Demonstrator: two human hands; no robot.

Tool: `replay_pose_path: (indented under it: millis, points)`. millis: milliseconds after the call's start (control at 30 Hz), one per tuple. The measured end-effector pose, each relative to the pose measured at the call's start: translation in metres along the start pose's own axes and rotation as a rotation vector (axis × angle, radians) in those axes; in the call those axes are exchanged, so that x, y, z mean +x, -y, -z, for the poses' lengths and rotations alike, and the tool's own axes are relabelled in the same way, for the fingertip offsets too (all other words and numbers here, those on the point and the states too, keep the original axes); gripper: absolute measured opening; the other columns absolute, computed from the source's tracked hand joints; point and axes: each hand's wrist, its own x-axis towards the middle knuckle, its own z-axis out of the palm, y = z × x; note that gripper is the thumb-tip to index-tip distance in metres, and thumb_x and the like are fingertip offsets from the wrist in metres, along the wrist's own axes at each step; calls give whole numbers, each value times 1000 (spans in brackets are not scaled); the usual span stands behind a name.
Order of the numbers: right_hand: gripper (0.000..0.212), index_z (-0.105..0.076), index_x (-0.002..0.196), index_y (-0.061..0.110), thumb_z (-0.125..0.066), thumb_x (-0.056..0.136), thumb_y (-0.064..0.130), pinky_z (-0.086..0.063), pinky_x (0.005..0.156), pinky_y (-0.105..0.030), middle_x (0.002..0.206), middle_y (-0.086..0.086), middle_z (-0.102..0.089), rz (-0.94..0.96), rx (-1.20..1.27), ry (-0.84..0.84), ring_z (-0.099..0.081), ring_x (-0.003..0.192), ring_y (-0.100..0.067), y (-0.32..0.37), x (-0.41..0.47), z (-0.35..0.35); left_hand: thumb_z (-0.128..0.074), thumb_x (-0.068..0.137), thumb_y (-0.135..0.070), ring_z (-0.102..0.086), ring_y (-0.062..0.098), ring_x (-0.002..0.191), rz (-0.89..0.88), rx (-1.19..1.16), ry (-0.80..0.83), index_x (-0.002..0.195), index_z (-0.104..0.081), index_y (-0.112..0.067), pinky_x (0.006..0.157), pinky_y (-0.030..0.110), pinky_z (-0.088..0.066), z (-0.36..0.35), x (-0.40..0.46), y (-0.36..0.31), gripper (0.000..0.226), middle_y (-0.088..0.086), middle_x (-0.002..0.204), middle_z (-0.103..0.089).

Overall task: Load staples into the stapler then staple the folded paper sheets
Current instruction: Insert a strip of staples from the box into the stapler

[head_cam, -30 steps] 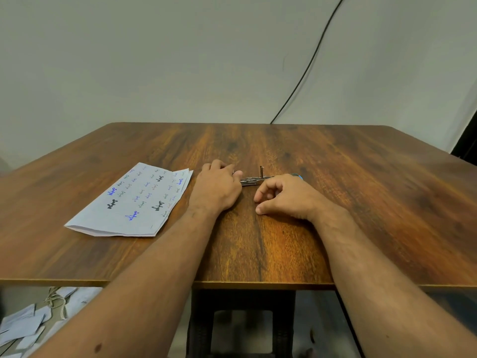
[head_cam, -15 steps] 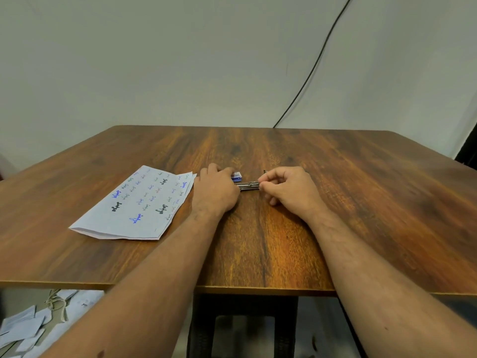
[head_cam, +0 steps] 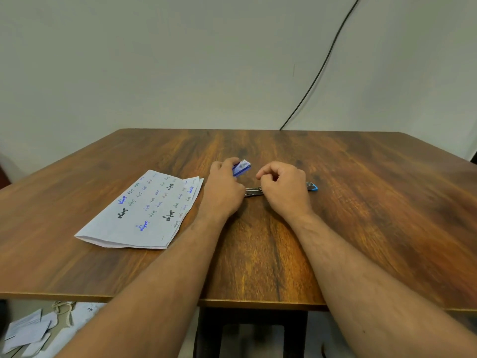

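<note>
Head view: the slim metal stapler with a light-blue end cap (head_cam: 281, 189) lies flat on the brown wood-grain table (head_cam: 361, 202), near the table's middle, its long axis running left to right and the blue cap pointing right. The right hand (head_cam: 284, 188) rests over the stapler's middle, covering it, with fingers curled and thumb and forefinger drawn together above the metal body; whether they pinch a part of the stapler or a staple strip cannot be determined. The left hand (head_cam: 224, 188) sits just left of the stapler's bare metal end, and its fingers grip a small blue-and-white staple box (head_cam: 241, 167), held tilted just behind and left of the stapler. The stack of folded white paper sheets with blue and black handwriting (head_cam: 144, 208) lies flat on the table, left of the stapler, its right edge just beside the left wrist. Behind the stapler, 1 black cable (head_cam: 320, 71) runs diagonally down the pale wall (head_cam: 180, 60) to the table's far edge. Loose white paper scraps (head_cam: 28, 332) lie on the floor, below the table's near-left edge.
</note>
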Motion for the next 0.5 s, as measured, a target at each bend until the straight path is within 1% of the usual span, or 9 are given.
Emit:
replay_pose_path:
  millis: [67,100,133,167,200,267,333,400,500]
  points:
    - [28,-79,79,25,-57,85,9,-46,68,-15,70,23,-66,-40,34,-41,-61,66,5,0,1,1,-57,88,2,-49,6,105,-29,-99,-21,134,-62,-25,80,2,-35,4,-1,2,54,0,132,-53]
    - [28,-80,82,26,-57,86,11,-48,70,-17,70,24,-66,-63,49,-60,-61,66,5,-1,2,2,-55,87,2,-53,7,108,-25,-163,-16,129,-66,-26,84,5,-39,6,-1,4,51,-1,130,-56]
    - [25,-81,84,26,-59,87,13,-51,72,-21,69,24,-66,-88,66,-75,-62,64,3,-2,2,2,-54,85,2,-58,10,111,-5,-242,4,124,-70,-26,92,12,-45,8,-2,4,50,-3,128,-59]
    - [22,-80,84,29,-62,88,17,-54,72,-26,66,23,-66,-114,89,-88,-62,62,0,-2,1,3,-54,85,1,-61,11,113,19,-319,27,120,-73,-27,97,25,-51,10,-2,5,49,-4,126,-63]
    - [20,-78,81,32,-64,89,21,-56,72,-32,61,21,-66,-135,116,-96,-61,59,-2,-3,1,4,-53,85,0,-63,12,113,38,-374,43,117,-74,-29,99,34,-54,11,-2,6,48,-4,124,-66]
    - [17,-75,77,38,-68,89,27,-59,70,-38,55,20,-65,-151,146,-93,-61,57,-3,-4,0,5,-55,90,-5,-66,11,111,55,-407,63,113,-76,-34,98,38,-55,13,-3,7,42,-6,122,-70]
    - [10,-79,87,32,-70,89,29,-60,72,-40,58,19,-65,-160,151,-71,-60,59,-4,-5,-1,5,-54,93,-6,-69,9,106,61,-463,64,109,-77,-34,96,35,-57,14,-3,6,39,-6,120,-73]
    - [13,-80,99,25,-71,91,28,-59,70,-35,65,16,-67,-176,142,-39,-61,60,-5,-4,-1,5,-50,95,0,-71,6,101,76,-564,64,103,-78,-32,92,29,-58,16,-5,3,43,-2,116,-75]
    - [18,-78,110,22,-69,94,24,-49,48,-18,62,9,-67,-210,166,16,-56,43,-1,-5,-1,5,-42,99,5,-70,14,108,117,-661,90,101,-78,-26,92,29,-59,19,-8,-3,48,2,117,-74]
